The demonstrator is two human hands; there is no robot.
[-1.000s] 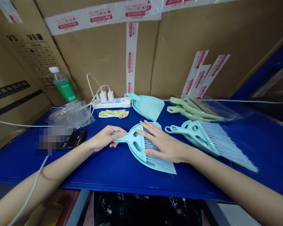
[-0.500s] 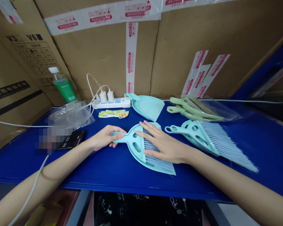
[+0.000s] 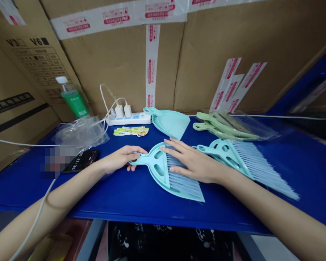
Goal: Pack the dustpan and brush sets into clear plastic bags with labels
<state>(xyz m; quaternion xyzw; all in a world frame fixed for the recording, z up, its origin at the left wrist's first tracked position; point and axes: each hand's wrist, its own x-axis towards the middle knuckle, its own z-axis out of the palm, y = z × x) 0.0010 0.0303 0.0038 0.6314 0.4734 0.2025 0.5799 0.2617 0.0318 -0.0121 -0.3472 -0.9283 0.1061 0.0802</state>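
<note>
A light blue hand brush nested in a matching dustpan [image 3: 163,172] lies on the blue table [image 3: 130,195] in front of me. My left hand [image 3: 119,160] grips the handle end of this set, fingers curled round it. My right hand [image 3: 192,161] lies flat on the bristles, fingers stretched out, pressing them down. A pile of more light blue brushes [image 3: 241,161] rests just right of my right hand. An empty light blue dustpan [image 3: 170,122] lies behind the set.
Green brushes in a clear bag [image 3: 228,125] lie at the back right. A power strip with chargers [image 3: 126,116], small labels [image 3: 130,131], clear plastic bags [image 3: 80,132], a phone [image 3: 81,161] and a green bottle [image 3: 72,98] sit at the left. Cardboard boxes [image 3: 206,47] wall the back.
My right hand has slid slightly to the right over the bristles. The brush and dustpan set has shifted a little with it. My left hand keeps its grip on the handle.
</note>
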